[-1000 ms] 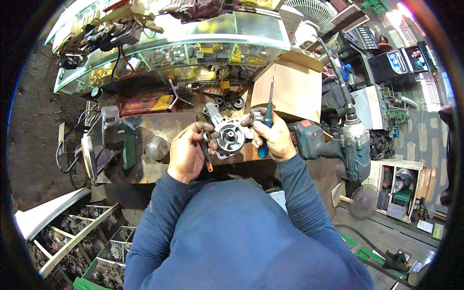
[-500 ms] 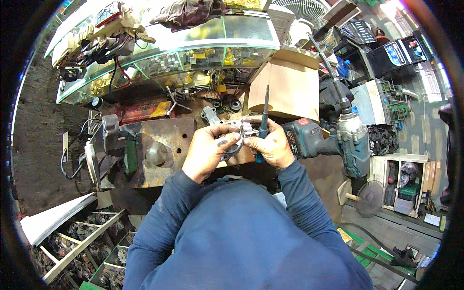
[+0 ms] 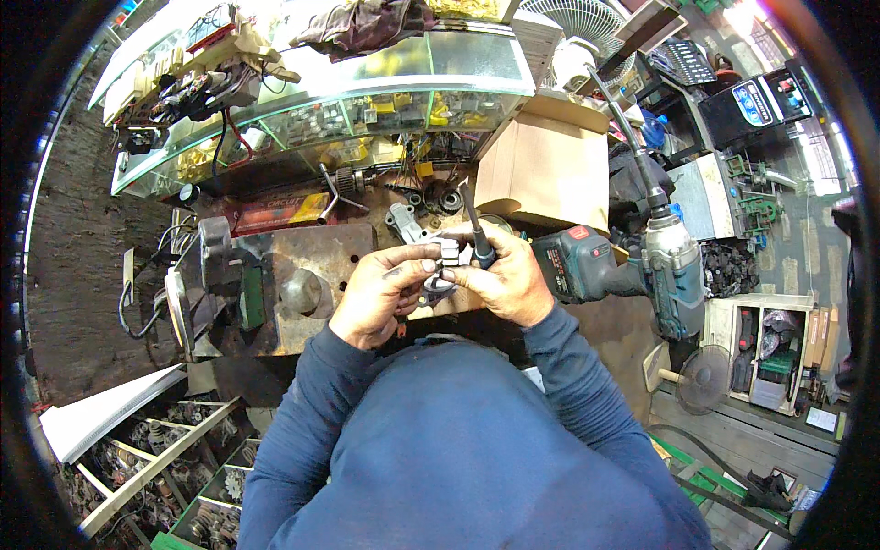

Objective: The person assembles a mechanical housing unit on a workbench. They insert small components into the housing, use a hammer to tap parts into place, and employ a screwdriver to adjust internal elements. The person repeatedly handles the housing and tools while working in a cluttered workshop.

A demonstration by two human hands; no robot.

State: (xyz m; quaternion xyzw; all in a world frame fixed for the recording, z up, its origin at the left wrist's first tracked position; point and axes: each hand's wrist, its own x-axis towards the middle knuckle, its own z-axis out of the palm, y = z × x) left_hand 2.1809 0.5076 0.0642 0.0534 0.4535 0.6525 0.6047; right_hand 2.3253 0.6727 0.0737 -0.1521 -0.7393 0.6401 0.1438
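Note:
In front of my chest, both hands are brought together at a small silvery metal part (image 3: pixel 449 251) with a rounded dark lower side. My left hand (image 3: pixel 380 289) pinches its left side between thumb and fingers. My right hand (image 3: pixel 510 282) grips the other side with its thumb, and a dark-handled screwdriver (image 3: pixel 480 243) is tucked in the same hand, its shaft slanting up and away. Fingers hide much of the part. Just beyond it, a grey metal casting (image 3: pixel 403 220) lies on the bench, near dark round parts (image 3: pixel 449 201).
A cordless impact wrench (image 3: pixel 667 275) lies to the right, by an open cardboard box (image 3: pixel 541 170). On the left are a steel plate (image 3: pixel 261 316) and a vise-like metal tool (image 3: pixel 213 247). A glass-fronted cabinet (image 3: pixel 390 112) of small parts spans the back. Drawers of parts (image 3: pixel 156 467) stand lower left.
The screwdriver has tipped from nearly upright to leaning left and sits lower. My left hand has shifted slightly left and down, its fingers curled more, and the metal part has turned between my hands.

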